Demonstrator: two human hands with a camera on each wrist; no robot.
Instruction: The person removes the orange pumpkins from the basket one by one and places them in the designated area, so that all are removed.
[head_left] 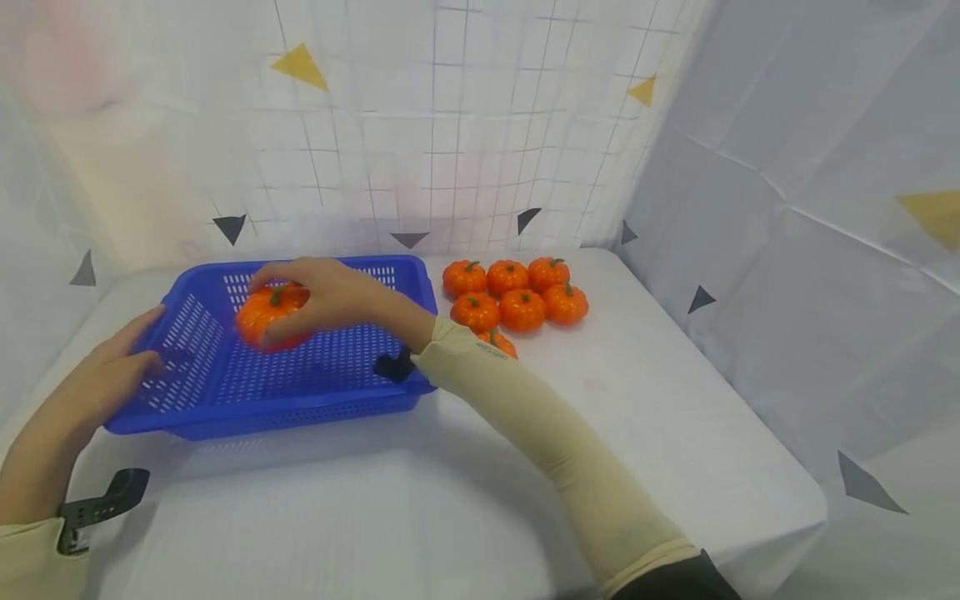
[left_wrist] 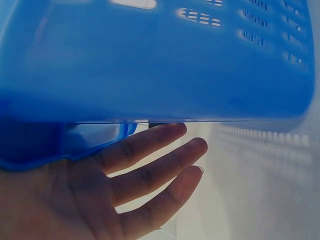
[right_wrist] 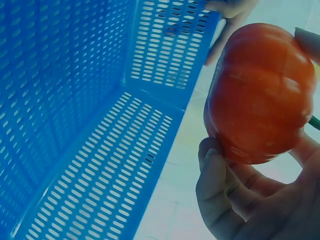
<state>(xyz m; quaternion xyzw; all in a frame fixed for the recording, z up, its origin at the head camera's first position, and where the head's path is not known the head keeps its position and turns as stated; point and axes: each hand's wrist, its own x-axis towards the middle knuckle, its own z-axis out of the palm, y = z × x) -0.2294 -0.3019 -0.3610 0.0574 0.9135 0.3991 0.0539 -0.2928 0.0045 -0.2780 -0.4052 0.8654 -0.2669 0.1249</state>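
A blue perforated basket (head_left: 330,400) stands on the white table at the left. My right hand (head_left: 315,300) reaches over it and grips a small orange pumpkin (head_left: 264,312) above the basket's inside; the right wrist view shows the pumpkin (right_wrist: 260,95) held between thumb and fingers (right_wrist: 215,185) over the slotted floor (right_wrist: 110,175). My left hand (head_left: 105,375) rests with straight fingers against the basket's left wall (left_wrist: 150,65), fingers (left_wrist: 150,150) spread under its rim.
Several more orange pumpkins (head_left: 517,296) lie in a cluster on the table right of the basket, one (head_left: 498,342) partly behind my right sleeve. White cloth walls with triangles close in the back and right. The table edge runs at the right.
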